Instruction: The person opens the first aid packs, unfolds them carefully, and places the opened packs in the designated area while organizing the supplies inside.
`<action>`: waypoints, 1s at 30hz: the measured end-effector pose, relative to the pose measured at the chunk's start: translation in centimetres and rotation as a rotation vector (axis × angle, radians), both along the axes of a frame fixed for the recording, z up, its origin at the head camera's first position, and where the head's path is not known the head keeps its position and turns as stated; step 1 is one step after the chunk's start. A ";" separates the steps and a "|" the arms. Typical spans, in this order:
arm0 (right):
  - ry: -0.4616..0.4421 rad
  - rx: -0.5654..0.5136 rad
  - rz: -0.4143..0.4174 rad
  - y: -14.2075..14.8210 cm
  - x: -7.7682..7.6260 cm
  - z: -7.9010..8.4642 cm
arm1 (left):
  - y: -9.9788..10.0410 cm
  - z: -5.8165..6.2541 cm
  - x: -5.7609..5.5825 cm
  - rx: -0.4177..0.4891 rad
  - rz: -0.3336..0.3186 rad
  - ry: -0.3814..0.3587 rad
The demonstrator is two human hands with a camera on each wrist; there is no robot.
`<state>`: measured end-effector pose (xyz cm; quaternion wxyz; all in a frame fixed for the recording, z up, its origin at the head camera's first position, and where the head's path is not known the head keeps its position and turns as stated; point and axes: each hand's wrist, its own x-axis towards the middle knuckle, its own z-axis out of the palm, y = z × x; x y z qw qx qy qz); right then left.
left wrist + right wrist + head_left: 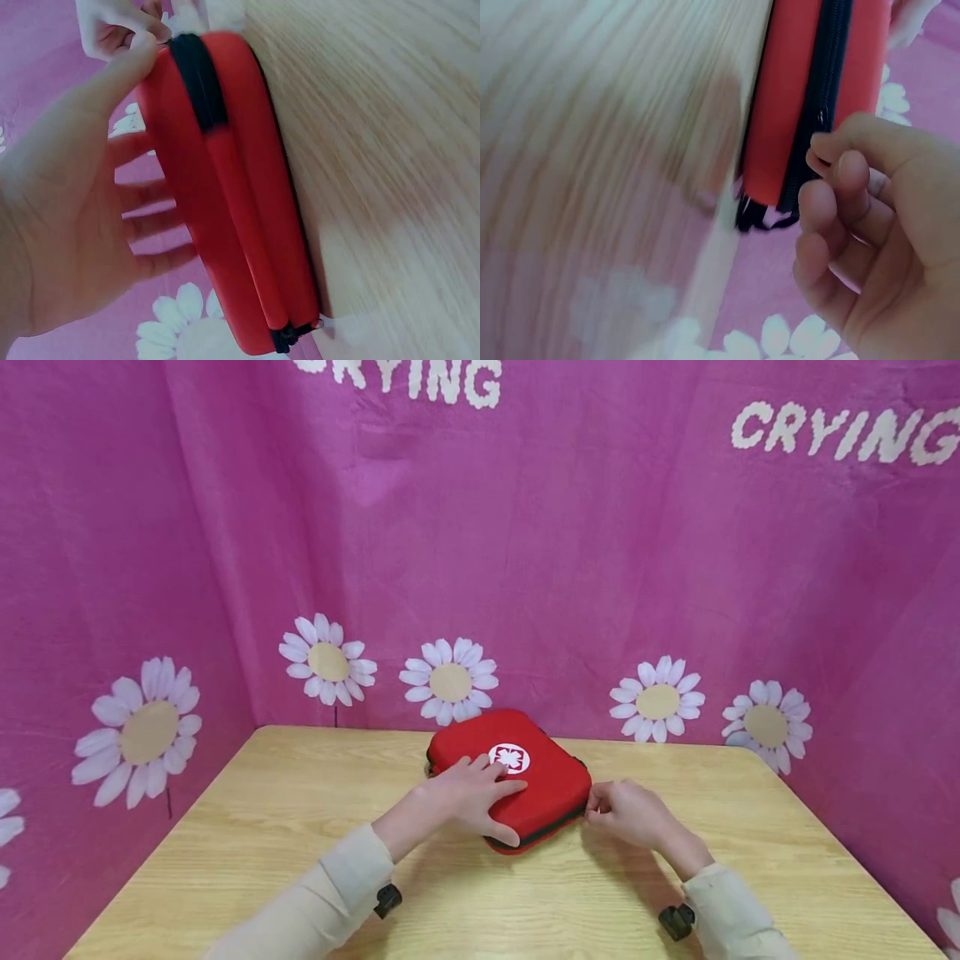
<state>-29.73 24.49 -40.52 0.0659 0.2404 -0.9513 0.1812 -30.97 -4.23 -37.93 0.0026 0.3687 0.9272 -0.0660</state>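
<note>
A red zippered first-aid case point(543, 777) with a round white emblem lies flat on the table, turned at an angle. Across its top rests my left hand point(468, 793), fingers spread and thumb over the near edge. At the right corner, my right hand point(630, 810) has its thumb and index finger together on the zipper pull, which they mostly cover. The black zipper point(825, 67) runs along the case's side, its slider showing right at those fingertips in the right wrist view. In the left wrist view, the zipper side point(199, 82) appears closed.
The light wooden table point(315, 827) reaches back to a pink curtain point(525, 543) printed with white daisies and lettering. More curtain hangs at the left and right sides. A black strap loop point(761, 217) sticks out at the case's end. Each wrist bears a small black camera point(387, 900).
</note>
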 end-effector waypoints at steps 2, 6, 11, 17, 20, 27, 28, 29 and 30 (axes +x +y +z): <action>0.010 0.002 -0.041 0.4 -0.3 -0.1 | -0.3 0.2 0.0 0.019 -0.040 -0.011; 0.016 -0.015 -0.063 1.1 -0.6 -0.7 | -1.0 0.0 -0.4 0.071 -0.116 -0.033; 0.031 -0.025 -0.014 1.5 -0.7 -0.9 | -1.5 -0.6 -0.9 0.126 -0.136 -0.045; 0.024 -0.047 0.043 1.4 -0.5 -1.0 | -1.1 -1.1 -1.1 0.142 -0.139 0.000; -0.003 -0.061 0.082 1.1 -0.1 -0.9 | -0.5 -1.3 -1.1 0.137 -0.125 0.026; 0.000 -0.013 0.173 -0.2 0.9 0.0 | 1.2 -1.3 -0.9 0.105 -0.057 0.113; 0.009 -0.007 0.167 -0.3 0.9 0.0 | 1.2 -1.3 -1.0 0.103 -0.057 0.123; 0.012 -0.004 0.156 -0.3 1.0 0.1 | 1.2 -1.4 -1.1 0.106 -0.062 0.124; 0.013 -0.003 0.144 -0.3 1.0 0.0 | 1.0 -1.4 -1.2 0.110 -0.072 0.119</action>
